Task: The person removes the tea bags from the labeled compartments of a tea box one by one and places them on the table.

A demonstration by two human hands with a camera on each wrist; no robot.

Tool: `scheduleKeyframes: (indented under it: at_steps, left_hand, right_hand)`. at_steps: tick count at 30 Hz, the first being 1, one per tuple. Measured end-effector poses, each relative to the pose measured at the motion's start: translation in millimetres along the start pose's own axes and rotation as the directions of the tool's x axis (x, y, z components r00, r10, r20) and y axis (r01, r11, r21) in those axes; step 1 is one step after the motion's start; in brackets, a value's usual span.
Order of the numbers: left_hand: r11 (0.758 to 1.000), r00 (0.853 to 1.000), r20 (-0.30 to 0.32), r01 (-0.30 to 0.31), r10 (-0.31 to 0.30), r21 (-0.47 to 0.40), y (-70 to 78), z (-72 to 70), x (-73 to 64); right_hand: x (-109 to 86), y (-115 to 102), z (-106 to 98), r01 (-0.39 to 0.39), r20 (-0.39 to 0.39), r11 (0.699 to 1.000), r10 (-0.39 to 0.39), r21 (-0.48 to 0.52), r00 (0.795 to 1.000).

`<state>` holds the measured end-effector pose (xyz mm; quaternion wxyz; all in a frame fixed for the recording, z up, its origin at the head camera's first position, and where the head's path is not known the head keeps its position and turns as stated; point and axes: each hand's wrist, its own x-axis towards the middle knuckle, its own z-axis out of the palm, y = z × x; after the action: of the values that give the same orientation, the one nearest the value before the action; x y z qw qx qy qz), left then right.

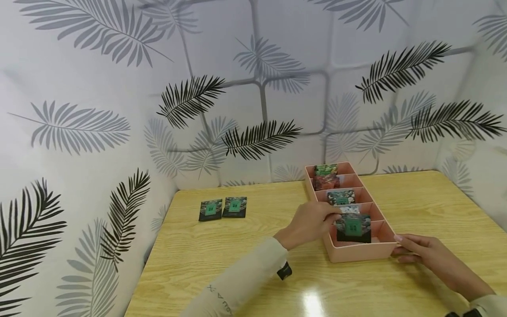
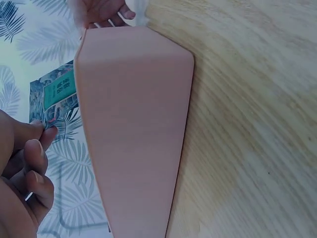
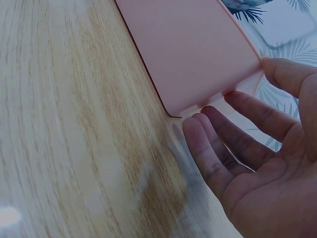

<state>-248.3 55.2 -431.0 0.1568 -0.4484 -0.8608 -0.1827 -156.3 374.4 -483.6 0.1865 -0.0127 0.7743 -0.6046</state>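
Note:
My left hand pinches a dark packet with a green label by its left edge. The packet is over the near compartments of a long pink divided box. In the left wrist view the packet shows past the box's rim, fingertips on its edge. My right hand is at the box's near right corner. Its thumb touches the rim and its fingers rest loosely against the outer side, as the right wrist view shows.
Farther compartments hold a black-and-green packet, a red packet and a green-topped packet. Two dark packets with green labels, a left one and a right one, lie on the wooden table. Leaf-patterned cloth hangs behind.

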Motion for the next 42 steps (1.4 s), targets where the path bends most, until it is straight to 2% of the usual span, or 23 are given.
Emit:
scheduleKeyframes:
  at_steps: [6, 10, 16, 21, 27, 32, 38, 42]
  left_hand:
    - [0.999, 0.996, -0.081, 0.019, -0.023, -0.047, -10.5, -11.2, -2.6]
    - [0.995, 0.994, -0.100, 0.025, -0.034, -0.094, -15.9, -18.3, -5.5]
    - [0.985, 0.990, -0.124, 0.041, -0.062, -0.166, -29.0, -20.4, -9.8]
    - [0.973, 0.985, -0.144, 0.066, -0.099, -0.222, -38.4, -27.3, -10.9]
    - [0.971, 0.981, -0.147, 0.091, -0.125, -0.220, -48.7, -35.4, -17.2]
    - [0.973, 0.977, -0.150, 0.120, -0.150, -0.197, -60.5, -37.7, -23.2]
    - [0.968, 0.966, -0.157, 0.176, -0.205, -0.181, -79.1, -38.7, -30.3]
    - [0.955, 0.957, -0.147, 0.221, -0.252, -0.198, -92.9, -38.5, -35.3]
  right_hand:
    - [-1.2, -1, 0, 0.028, 0.011, 0.999, -0.028, 0.020, 1.000]
    - [-1.2, 0, -1, 0.040, 0.016, 0.998, -0.041, 0.039, 0.999]
    - [-1.4, 2, -1, 0.068, 0.027, 0.997, -0.070, 0.046, 0.997]
    - [-1.0, 1, -1, 0.061, 0.024, 0.996, -0.063, 0.066, 0.998]
    - [-1.0, -2, 1, 0.028, 0.006, 0.999, -0.029, 0.038, 1.000]
    - [-1.8, -2, 2, 0.034, 0.005, 0.999, -0.035, 0.038, 0.999]
    - [-2.5, -1, 2, 0.049, 0.008, 0.997, -0.050, 0.057, 0.999]
    - [-2.9, -1, 2, 0.056, 0.005, 0.996, -0.057, 0.070, 0.998]
